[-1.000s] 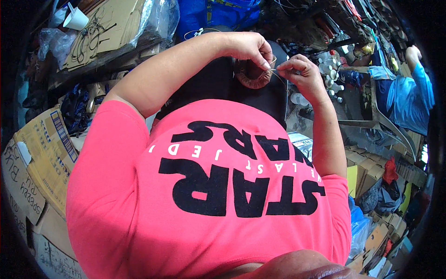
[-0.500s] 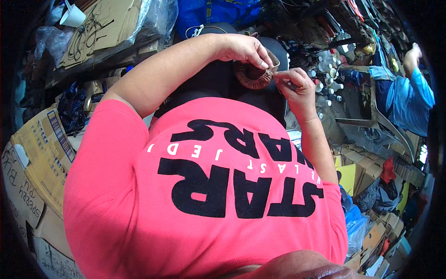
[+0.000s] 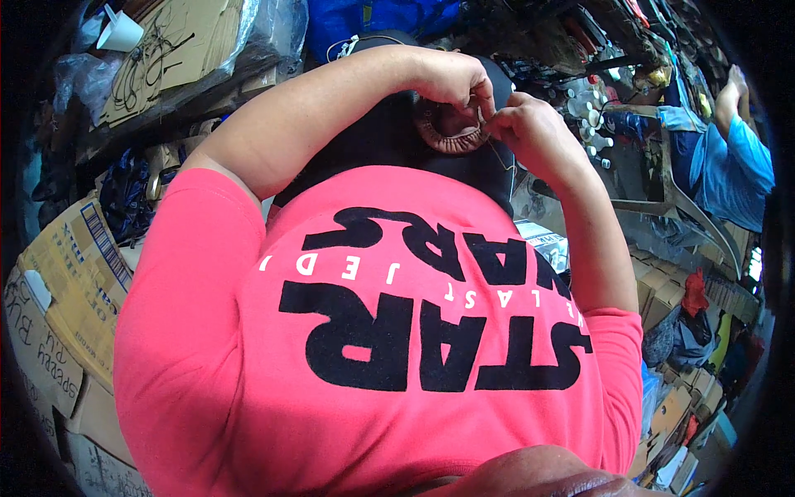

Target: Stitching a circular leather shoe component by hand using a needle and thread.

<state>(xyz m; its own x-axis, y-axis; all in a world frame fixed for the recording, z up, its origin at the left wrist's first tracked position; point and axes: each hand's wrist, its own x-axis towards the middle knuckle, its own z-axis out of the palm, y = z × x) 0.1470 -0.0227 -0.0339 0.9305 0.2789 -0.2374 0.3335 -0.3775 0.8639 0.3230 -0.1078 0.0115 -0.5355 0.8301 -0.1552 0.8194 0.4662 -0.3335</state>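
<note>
A brown leather shoe upper point(image 3: 451, 142) with a rounded, gathered edge rests over my dark-clothed lap. My left hand point(image 3: 458, 80) bends over its far side, thumb and fingers pinching the rim. On the near right of that rim, my right hand point(image 3: 537, 132) is closed, its fingertips pinched together close to the left fingers. From the right fingertips a thin thread point(image 3: 502, 157) hangs down over my thigh. The fingers hide whether a needle is there, and part of the leather is covered by the left hand.
Flat cardboard point(image 3: 178, 50) with black cords lies at the upper left, beside a white cup point(image 3: 120, 33). Several clear bottles point(image 3: 590, 116) stand to the right. A person in a blue shirt point(image 3: 733, 178) is at the far right. Cardboard boxes point(image 3: 79, 282) crowd the left.
My right elbow has swung outward and the right hand has turned over, with its back now showing. My left hand has curled further down onto the leather rim. The thread now shows below.
</note>
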